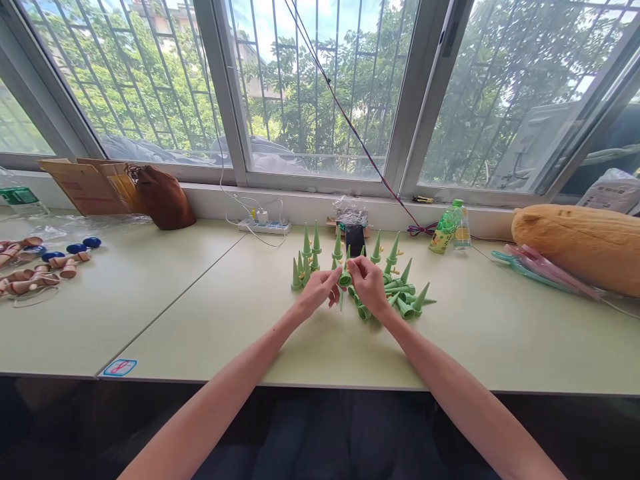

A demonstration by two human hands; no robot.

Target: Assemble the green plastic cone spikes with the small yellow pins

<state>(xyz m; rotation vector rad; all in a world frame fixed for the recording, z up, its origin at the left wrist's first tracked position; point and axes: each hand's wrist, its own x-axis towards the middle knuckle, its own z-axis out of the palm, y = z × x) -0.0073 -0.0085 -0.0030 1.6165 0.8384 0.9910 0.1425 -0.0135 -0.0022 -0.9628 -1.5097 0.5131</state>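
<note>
Both my hands are closed on one green plastic watering spike [345, 279], held above the table with its round open end toward me. My left hand [323, 288] grips it from the left and my right hand [369, 283] pinches it from the right; the fingertips partly hide it. Whether a small yellow valve is between my right fingers I cannot tell. Behind my hands, several green spikes [317, 240] stand upright with their points up, some with yellow valves [400, 253]. Beside my right hand lies a loose pile of green spikes [407, 307], partly covered by that hand.
A black phone-like object [355, 239] stands behind the spikes. A power strip [265, 225] with cables, a green-capped bottle [447, 227] and a brown pouch [164, 199] line the windowsill side. Wooden toys [37, 277] with blue balls lie far left; an orange plush [575, 247] lies right.
</note>
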